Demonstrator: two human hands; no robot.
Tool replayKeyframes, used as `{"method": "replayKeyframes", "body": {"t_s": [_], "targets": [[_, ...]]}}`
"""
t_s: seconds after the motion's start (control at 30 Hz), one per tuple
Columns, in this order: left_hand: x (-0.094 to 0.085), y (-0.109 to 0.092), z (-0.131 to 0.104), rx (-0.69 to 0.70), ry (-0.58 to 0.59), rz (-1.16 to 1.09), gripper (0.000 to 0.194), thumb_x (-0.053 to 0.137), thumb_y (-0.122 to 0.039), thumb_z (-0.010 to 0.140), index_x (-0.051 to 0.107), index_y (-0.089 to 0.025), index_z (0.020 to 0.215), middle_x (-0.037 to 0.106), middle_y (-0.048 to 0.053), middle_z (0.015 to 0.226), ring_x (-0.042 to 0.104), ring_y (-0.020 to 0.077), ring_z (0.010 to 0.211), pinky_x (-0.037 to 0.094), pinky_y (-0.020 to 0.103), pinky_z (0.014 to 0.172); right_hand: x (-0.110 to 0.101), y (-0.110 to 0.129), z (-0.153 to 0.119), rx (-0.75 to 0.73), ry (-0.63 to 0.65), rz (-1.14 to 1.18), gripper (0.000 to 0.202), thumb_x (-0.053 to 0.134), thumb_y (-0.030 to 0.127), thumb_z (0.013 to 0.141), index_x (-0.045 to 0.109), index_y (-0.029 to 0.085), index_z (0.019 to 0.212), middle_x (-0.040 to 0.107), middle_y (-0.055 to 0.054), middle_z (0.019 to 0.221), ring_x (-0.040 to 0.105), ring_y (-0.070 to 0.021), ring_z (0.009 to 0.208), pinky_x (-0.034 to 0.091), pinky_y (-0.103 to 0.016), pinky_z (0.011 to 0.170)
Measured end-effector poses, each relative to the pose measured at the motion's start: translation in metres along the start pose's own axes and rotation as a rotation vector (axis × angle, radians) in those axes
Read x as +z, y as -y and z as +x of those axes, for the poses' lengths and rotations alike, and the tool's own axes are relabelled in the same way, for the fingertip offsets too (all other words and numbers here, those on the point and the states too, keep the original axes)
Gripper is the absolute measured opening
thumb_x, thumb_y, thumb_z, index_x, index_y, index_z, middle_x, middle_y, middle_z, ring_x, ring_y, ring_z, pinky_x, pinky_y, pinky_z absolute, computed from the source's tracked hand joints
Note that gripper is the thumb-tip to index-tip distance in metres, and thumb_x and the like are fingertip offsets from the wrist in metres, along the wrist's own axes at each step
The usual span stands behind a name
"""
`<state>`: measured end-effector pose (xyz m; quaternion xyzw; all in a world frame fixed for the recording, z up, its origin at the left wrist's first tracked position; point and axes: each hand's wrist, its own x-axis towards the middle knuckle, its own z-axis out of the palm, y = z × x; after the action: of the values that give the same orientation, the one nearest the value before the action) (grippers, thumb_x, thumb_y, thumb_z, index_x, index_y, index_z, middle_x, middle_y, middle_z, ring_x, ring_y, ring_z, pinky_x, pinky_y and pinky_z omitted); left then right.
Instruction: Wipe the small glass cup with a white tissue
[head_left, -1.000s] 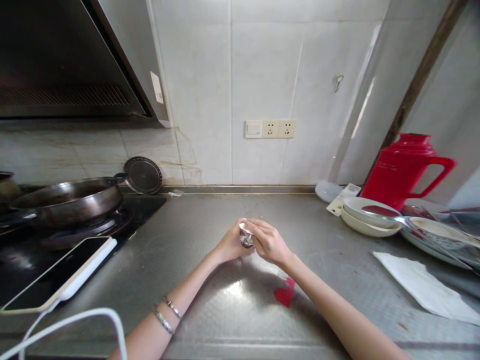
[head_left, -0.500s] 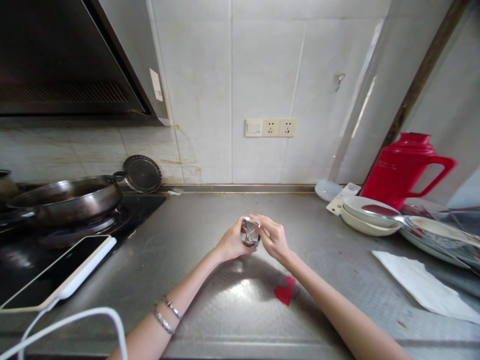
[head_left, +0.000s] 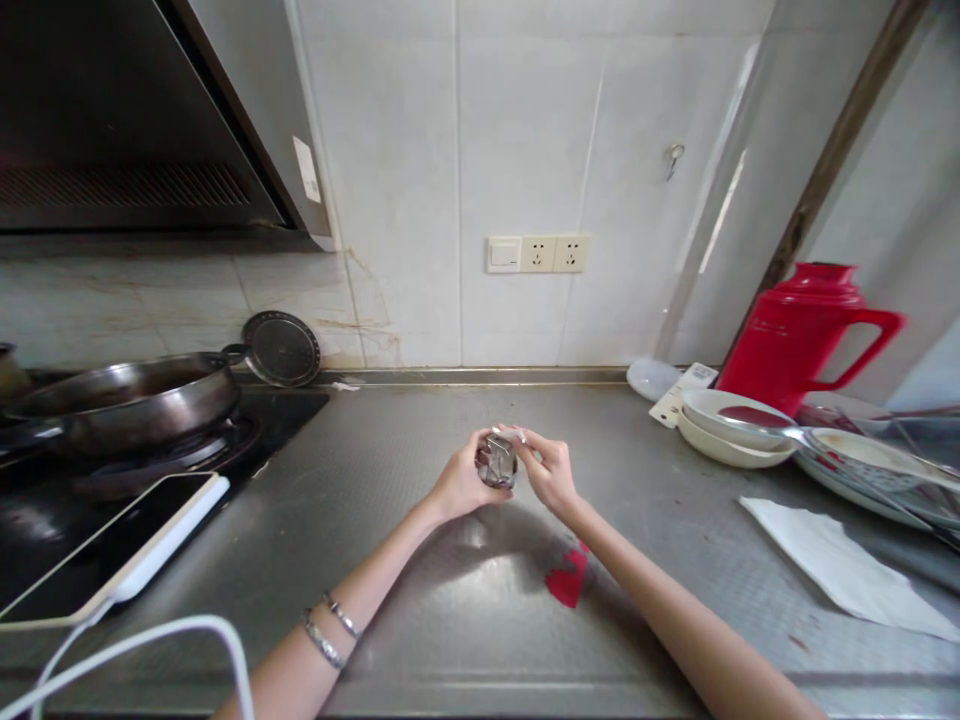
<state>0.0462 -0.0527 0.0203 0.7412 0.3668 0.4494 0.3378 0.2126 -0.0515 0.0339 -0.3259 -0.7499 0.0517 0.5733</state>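
Observation:
My left hand [head_left: 463,478] is wrapped around a small, round, shiny object [head_left: 498,462] with dark and silvery patches, held above the steel counter in front of me. Its rounded face is turned toward me, and I cannot make out exactly what kind of thing it is. At its upper right edge, the fingers of my right hand [head_left: 550,470] are pinched together. Whatever lies between those fingertips is too small to name. Below my right wrist, a torn red scrap [head_left: 568,580] lies flat on the counter.
On the left a steel pan [head_left: 127,405] stands on the black hob, near a phone [head_left: 105,550] with a white cable [head_left: 187,622]. To the right are stacked white bowls [head_left: 739,450], a red thermos jug [head_left: 791,335] and a white paper sheet [head_left: 840,570].
The round object has turned slightly in my left hand, showing a more silvery face. My right fingertips have shifted a little along its upper edge. The whole view has slid slightly.

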Motion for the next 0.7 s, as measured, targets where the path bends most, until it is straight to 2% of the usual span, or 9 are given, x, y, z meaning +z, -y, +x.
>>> {"method": "replayKeyframes", "body": {"t_s": [0.07, 0.17, 0.27, 0.37, 0.5, 0.57, 0.63, 0.7], "targets": [[0.000, 0.001, 0.000, -0.015, -0.006, -0.015, 0.085, 0.084, -0.019, 0.052, 0.042, -0.018, 0.127, 0.065, 0.009, 0.114, 0.064, 0.0218, 0.096, 0.049, 0.032, 0.084, 0.002, 0.002, -0.002, -0.043, -0.005, -0.008, 0.028, 0.046, 0.023, 0.093, 0.070, 0.026, 0.107, 0.074, -0.005, 0.103, 0.070, -0.0251, 0.097, 0.058, -0.040, 0.086], [0.001, 0.001, 0.001, 0.006, -0.027, -0.028, 0.080, 0.083, -0.022, 0.054, 0.044, -0.018, 0.124, 0.066, 0.009, 0.113, 0.064, 0.0218, 0.096, 0.050, 0.032, 0.084, 0.002, 0.007, -0.004, -0.255, 0.057, -0.036, 0.036, 0.040, 0.015, 0.092, 0.063, 0.024, 0.118, 0.070, -0.008, 0.113, 0.065, -0.0233, 0.109, 0.051, -0.044, 0.098], [0.000, 0.001, 0.001, 0.020, -0.034, -0.051, 0.076, 0.083, -0.024, 0.055, 0.046, -0.018, 0.121, 0.066, 0.009, 0.113, 0.064, 0.0214, 0.095, 0.050, 0.031, 0.083, -0.001, 0.010, -0.003, -0.412, 0.127, -0.048, 0.042, 0.038, 0.011, 0.090, 0.058, 0.021, 0.125, 0.067, -0.009, 0.119, 0.061, -0.0222, 0.115, 0.050, -0.045, 0.100], [0.001, -0.001, 0.001, 0.002, -0.034, -0.072, 0.079, 0.084, -0.022, 0.053, 0.045, -0.018, 0.122, 0.066, 0.009, 0.113, 0.064, 0.0213, 0.095, 0.050, 0.032, 0.083, -0.002, 0.007, -0.001, -0.356, 0.106, -0.013, 0.039, 0.038, 0.013, 0.092, 0.060, 0.023, 0.123, 0.068, -0.008, 0.117, 0.064, -0.0217, 0.111, 0.050, -0.046, 0.100], [0.003, -0.004, 0.001, -0.041, -0.032, -0.083, 0.086, 0.085, -0.019, 0.050, 0.043, -0.017, 0.125, 0.065, 0.010, 0.112, 0.064, 0.0222, 0.097, 0.049, 0.032, 0.085, 0.000, -0.003, -0.002, -0.084, -0.006, 0.006, 0.028, 0.045, 0.022, 0.093, 0.069, 0.026, 0.107, 0.073, -0.005, 0.105, 0.068, -0.0260, 0.103, 0.055, -0.045, 0.092], [0.004, -0.005, 0.001, -0.062, -0.034, -0.076, 0.087, 0.085, -0.020, 0.049, 0.044, -0.017, 0.125, 0.066, 0.010, 0.110, 0.065, 0.0219, 0.095, 0.049, 0.032, 0.085, 0.002, -0.006, -0.003, -0.003, -0.035, -0.012, 0.025, 0.047, 0.024, 0.093, 0.071, 0.026, 0.101, 0.074, -0.006, 0.100, 0.068, -0.0279, 0.102, 0.058, -0.044, 0.086], [0.004, -0.004, 0.001, -0.091, -0.052, -0.039, 0.085, 0.085, -0.021, 0.049, 0.045, -0.017, 0.124, 0.068, 0.009, 0.105, 0.066, 0.0216, 0.092, 0.050, 0.032, 0.082, 0.003, -0.006, -0.004, -0.036, -0.029, -0.030, 0.027, 0.045, 0.021, 0.093, 0.070, 0.025, 0.102, 0.074, -0.006, 0.100, 0.069, -0.0264, 0.101, 0.057, -0.044, 0.088], [0.003, -0.003, 0.001, -0.116, -0.072, 0.015, 0.082, 0.084, -0.023, 0.050, 0.047, -0.017, 0.123, 0.069, 0.008, 0.101, 0.066, 0.0215, 0.087, 0.051, 0.032, 0.078, 0.002, -0.003, -0.004, -0.172, 0.016, -0.065, 0.032, 0.042, 0.016, 0.092, 0.066, 0.024, 0.110, 0.073, -0.007, 0.105, 0.068, -0.0237, 0.102, 0.054, -0.046, 0.094]]}}
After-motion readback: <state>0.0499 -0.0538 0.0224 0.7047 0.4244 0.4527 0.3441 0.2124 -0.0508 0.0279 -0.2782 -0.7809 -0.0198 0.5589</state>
